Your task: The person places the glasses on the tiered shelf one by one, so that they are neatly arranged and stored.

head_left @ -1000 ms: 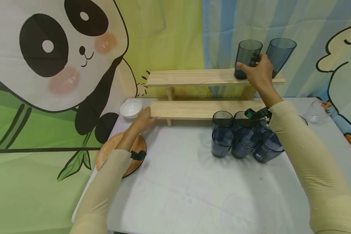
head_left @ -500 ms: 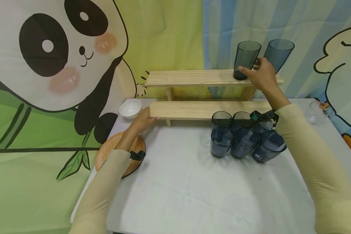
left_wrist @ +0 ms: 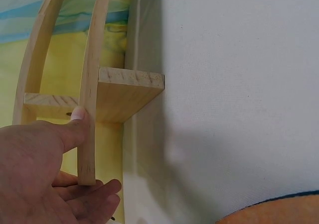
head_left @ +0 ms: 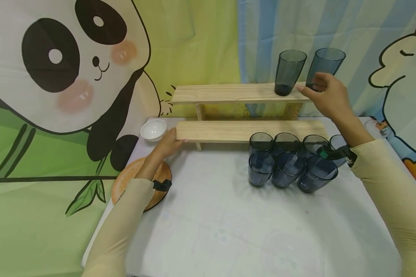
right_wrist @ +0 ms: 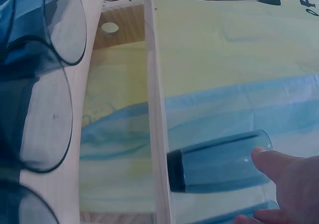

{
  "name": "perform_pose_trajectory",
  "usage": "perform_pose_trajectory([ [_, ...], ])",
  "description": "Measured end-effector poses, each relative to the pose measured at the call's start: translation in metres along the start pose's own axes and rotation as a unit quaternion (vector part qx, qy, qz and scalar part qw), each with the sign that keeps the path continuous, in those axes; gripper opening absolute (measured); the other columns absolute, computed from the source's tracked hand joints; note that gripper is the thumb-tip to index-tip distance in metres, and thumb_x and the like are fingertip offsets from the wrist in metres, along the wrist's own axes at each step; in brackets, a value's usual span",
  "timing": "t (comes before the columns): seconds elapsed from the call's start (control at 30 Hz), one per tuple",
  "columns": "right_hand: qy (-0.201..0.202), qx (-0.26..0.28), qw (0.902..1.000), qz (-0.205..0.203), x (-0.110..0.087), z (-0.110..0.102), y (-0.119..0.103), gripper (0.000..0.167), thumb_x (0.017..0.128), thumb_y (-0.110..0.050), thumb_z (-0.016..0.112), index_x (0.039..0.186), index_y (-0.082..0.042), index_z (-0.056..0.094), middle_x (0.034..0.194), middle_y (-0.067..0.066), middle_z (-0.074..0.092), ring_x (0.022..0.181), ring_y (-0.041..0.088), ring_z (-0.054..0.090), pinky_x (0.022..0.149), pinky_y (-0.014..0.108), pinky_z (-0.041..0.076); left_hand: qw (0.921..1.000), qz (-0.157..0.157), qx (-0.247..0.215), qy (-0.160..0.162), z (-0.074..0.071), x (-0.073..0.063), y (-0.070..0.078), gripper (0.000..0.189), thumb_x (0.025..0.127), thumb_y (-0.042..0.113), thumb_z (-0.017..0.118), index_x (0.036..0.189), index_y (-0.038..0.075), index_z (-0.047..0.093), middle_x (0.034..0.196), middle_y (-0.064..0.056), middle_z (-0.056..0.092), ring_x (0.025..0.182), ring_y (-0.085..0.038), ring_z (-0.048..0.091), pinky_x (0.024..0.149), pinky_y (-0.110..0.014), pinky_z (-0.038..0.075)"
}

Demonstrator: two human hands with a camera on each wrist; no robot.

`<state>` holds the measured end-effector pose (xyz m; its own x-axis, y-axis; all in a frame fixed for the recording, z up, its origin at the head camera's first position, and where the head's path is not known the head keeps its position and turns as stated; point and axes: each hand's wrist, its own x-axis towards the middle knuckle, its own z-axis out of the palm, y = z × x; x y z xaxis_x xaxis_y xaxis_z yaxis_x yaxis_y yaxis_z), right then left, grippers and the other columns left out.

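Observation:
My left hand [head_left: 169, 145] grips the left end of the lower board of a two-tier wooden shelf [head_left: 215, 130]. In the left wrist view, the thumb [left_wrist: 78, 113] lies against the board's face and the other fingers are round its end. On the upper board two tinted drinking glasses stand upright: a left glass [head_left: 289, 73] and a right glass [head_left: 327, 61]. My right hand [head_left: 332, 96] hovers in front of the right glass and partly covers its lower part. Its fingers are loosely bent and seem to hold nothing; whether they touch that glass cannot be told.
Several tinted glasses [head_left: 261, 169] stand in close rows on the white table [head_left: 222, 231], before the shelf's right half. A white bowl [head_left: 153, 130] and an orange plate [head_left: 164, 173] are at the left. Clear glassware [head_left: 376, 125] sits far right, partly behind the arm.
My right hand has let go of the left glass on the upper board and drawn away to the right and towards me. The left hand keeps its grip on the shelf.

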<state>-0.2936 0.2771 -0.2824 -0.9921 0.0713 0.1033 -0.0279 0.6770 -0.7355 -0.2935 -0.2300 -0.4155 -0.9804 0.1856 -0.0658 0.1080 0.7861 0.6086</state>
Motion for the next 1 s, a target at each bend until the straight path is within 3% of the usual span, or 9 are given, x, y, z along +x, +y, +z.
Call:
perform_pose_trajectory([
  [0.2, -0.003, -0.004, 1.0000, -0.006, -0.022, -0.015, 0.022, 0.090, 0.103, -0.062, 0.054, 0.171, -0.016, 0.015, 0.173, 0.017, 0.025, 0.157, 0.042, 0.028, 0.123, 0.067, 0.029, 1.0000, 0.005, -0.002, 0.003, 0.001, -0.001, 0.001, 0.073, 0.106, 0.027, 0.066, 0.157, -0.012, 0.030, 0.155, -0.036, 0.044, 0.145, -0.047, 0.044, 0.124, -0.056, 0.034],
  [0.57, -0.027, -0.033, 0.9989, -0.019, -0.061, -0.026, 0.080, 0.083, 0.108, -0.055, 0.049, 0.168, -0.004, 0.020, 0.166, 0.033, 0.031, 0.147, 0.062, 0.032, 0.109, 0.080, 0.033, 0.9999, 0.013, 0.002, 0.008, 0.002, 0.001, 0.000, 0.071, 0.107, 0.025, 0.064, 0.156, -0.013, 0.031, 0.154, -0.037, 0.045, 0.144, -0.048, 0.045, 0.124, -0.056, 0.033],
  [0.73, -0.014, -0.057, 0.9982, -0.011, -0.074, -0.021, 0.101, 0.088, 0.107, -0.056, 0.051, 0.167, -0.001, 0.018, 0.162, 0.037, 0.034, 0.144, 0.062, 0.037, 0.111, 0.077, 0.034, 0.9997, 0.021, 0.001, 0.008, 0.003, 0.002, -0.002, 0.070, 0.106, 0.024, 0.065, 0.157, -0.012, 0.032, 0.155, -0.036, 0.045, 0.145, -0.048, 0.044, 0.125, -0.056, 0.032],
  [0.83, -0.008, -0.079, 0.9968, -0.007, -0.082, -0.015, 0.110, 0.092, 0.106, -0.057, 0.052, 0.167, 0.002, 0.015, 0.160, 0.040, 0.034, 0.143, 0.062, 0.037, 0.113, 0.074, 0.033, 0.9997, 0.017, 0.013, 0.010, 0.002, 0.002, -0.002, 0.069, 0.106, 0.024, 0.066, 0.153, -0.016, 0.034, 0.148, -0.039, 0.049, 0.139, -0.049, 0.049, 0.121, -0.057, 0.037],
  [1.0, -0.006, -0.101, 0.9948, 0.003, -0.095, -0.010, 0.124, 0.094, 0.106, -0.057, 0.052, 0.168, 0.000, 0.010, 0.164, 0.038, 0.029, 0.146, 0.063, 0.031, 0.112, 0.079, 0.030, 0.9993, 0.014, 0.033, 0.009, 0.001, 0.002, 0.000, 0.067, 0.106, 0.024, 0.066, 0.146, -0.020, 0.037, 0.139, -0.041, 0.053, 0.130, -0.050, 0.055, 0.115, -0.059, 0.042],
])
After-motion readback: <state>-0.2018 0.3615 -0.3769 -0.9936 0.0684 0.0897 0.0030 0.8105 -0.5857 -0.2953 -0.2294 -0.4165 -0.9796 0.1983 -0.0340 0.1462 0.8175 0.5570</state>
